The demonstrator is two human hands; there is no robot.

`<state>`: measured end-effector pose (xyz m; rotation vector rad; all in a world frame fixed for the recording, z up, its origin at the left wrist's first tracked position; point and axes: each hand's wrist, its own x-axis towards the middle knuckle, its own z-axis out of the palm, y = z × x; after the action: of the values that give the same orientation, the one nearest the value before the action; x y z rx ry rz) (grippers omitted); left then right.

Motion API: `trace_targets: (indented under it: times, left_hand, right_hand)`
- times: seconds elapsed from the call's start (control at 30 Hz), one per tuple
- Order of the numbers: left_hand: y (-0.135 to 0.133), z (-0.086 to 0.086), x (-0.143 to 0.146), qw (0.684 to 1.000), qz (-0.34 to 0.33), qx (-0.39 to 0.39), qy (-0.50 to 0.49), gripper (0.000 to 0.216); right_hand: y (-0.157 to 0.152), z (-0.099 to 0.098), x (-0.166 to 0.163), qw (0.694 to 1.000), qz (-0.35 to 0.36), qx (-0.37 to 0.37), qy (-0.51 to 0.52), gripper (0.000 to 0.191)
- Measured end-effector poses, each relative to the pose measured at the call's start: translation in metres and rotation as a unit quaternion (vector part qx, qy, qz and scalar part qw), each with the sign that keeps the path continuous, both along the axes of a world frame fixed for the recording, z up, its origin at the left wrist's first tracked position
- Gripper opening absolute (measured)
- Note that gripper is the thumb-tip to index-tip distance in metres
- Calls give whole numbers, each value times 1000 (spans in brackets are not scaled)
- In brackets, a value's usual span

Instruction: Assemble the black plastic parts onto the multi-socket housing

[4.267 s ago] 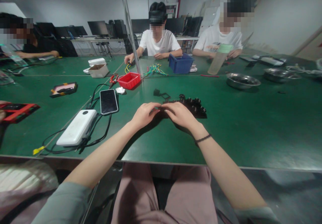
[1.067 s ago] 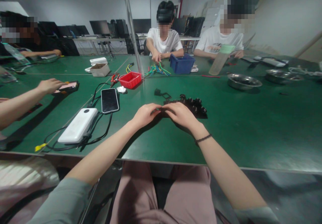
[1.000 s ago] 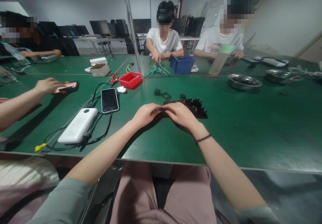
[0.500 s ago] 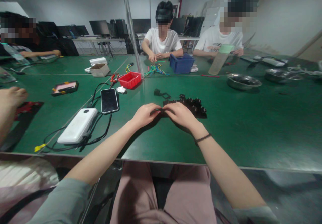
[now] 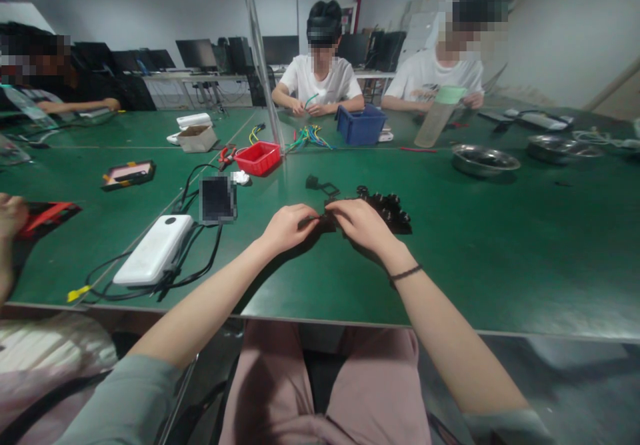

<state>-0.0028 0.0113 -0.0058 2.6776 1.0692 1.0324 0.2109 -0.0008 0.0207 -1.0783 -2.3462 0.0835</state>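
A black panel (image 5: 400, 225) with several dark, shiny round parts lies on the green table in front of me. At its left end my left hand (image 5: 293, 226) pinches the edge of a small flat black piece (image 5: 327, 224) between thumb and fingers. My right hand (image 5: 363, 222) bends over the same piece from the right, its fingertips closed down on it and hiding part of it and of the panel. Just beyond my fingers lies a loose black part (image 5: 323, 185) with a frame-like outline.
Left of my hands are a white power bank (image 5: 154, 250), black cables (image 5: 213, 258) and a blurred-out phone (image 5: 218, 200). Farther off stand a red bin (image 5: 259, 158), a blue bin (image 5: 361, 126), a bottle (image 5: 440, 117) and a metal bowl (image 5: 485, 160). Other people sit around the table.
My right fingertips have shifted slightly, showing more of the small black piece; my left hand stays put. Across the table, a person has lifted a green wire. At left, another's red-and-black object has shifted.
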Motion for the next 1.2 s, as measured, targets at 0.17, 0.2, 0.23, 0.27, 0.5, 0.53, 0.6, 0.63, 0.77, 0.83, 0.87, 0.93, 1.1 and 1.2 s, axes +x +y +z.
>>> trace_targets:
  times: [0.17, 0.2, 0.23, 0.27, 0.5, 0.53, 0.6, 0.63, 0.77, 0.83, 0.87, 0.93, 1.1, 1.2]
  left_hand:
    - [-1, 1, 1, 1000, -6, -1, -8, 18]
    - [-1, 2, 1, 1000, -9, 1, -10, 18]
    - [-1, 2, 1, 1000, -11, 5, -12, 17]
    - [-2, 2, 1, 1000, -13, 9, -13, 16]
    - [-3, 3, 1, 999, -17, 34, -26, 14]
    - [-3, 4, 1, 999, -18, 35, -28, 14]
    - [-3, 4, 1, 999, -20, 37, -30, 14]
    - [-4, 4, 1, 999, -21, 37, -31, 14]
    - [-6, 5, 1, 998, -31, 32, -35, 14]
    - [-7, 6, 1, 998, -41, 26, -30, 15]
    - [-7, 6, 0, 998, -46, 23, -25, 16]
    - [-7, 6, 0, 998, -54, 18, -12, 19]
    - [-7, 6, -1, 997, -72, 10, 9, 22]
    - [-6, 7, -1, 997, -76, 7, 13, 22]
  right_hand:
    - [1, 2, 4, 998, -39, 15, 38, 33]
    - [1, 2, 4, 998, -49, 18, 45, 34]
    - [1, 3, 5, 997, -60, 21, 52, 35]
    - [2, 3, 6, 996, -71, 22, 57, 35]
    - [5, 6, 13, 991, -115, 24, 62, 35]
    - [5, 6, 14, 990, -121, 26, 62, 35]
    - [6, 6, 17, 989, -132, 29, 64, 36]
    - [7, 6, 18, 988, -137, 29, 66, 36]
    - [10, 3, 20, 986, -154, 18, 58, 35]
    - [11, 2, 21, 986, -160, 12, 50, 35]
    - [11, 1, 21, 985, -162, 10, 48, 35]
    - [11, 1, 20, 985, -165, 9, 47, 35]
    - [10, 0, 18, 987, -155, 2, 37, 34]
    - [10, 1, 16, 988, -150, -4, 29, 33]
